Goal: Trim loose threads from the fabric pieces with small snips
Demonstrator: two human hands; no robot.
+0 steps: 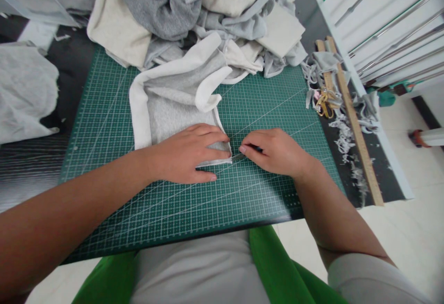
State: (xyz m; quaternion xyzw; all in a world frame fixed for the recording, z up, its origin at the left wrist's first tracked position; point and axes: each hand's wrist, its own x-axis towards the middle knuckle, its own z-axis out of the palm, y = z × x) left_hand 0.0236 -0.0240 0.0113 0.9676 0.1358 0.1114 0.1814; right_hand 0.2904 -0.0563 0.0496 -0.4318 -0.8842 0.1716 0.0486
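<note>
A grey fabric piece with white bands (pixel 166 112) lies on the green cutting mat (pixel 274 103). My left hand (pixel 194 149) rests flat on its near right corner, fingers spread, pressing it to the mat. Just right of that corner, my right hand (pixel 277 151) is closed in a pinch around a small slim tool (pixel 237 157) with a thin metallic tip and a dark part showing between the fingers. The tip points left and meets the fabric's corner edge. Most of the tool is hidden by my fingers, so its exact kind is unclear.
Behind the piece is a heap of grey and cream fabric (pixel 180 13). Light grey cloth (pixel 26 91) lies at the left. On the right are gold-handled scissors (pixel 325 103), wooden rulers (pixel 357 128) and thread scraps (pixel 343 140) near the table's edge.
</note>
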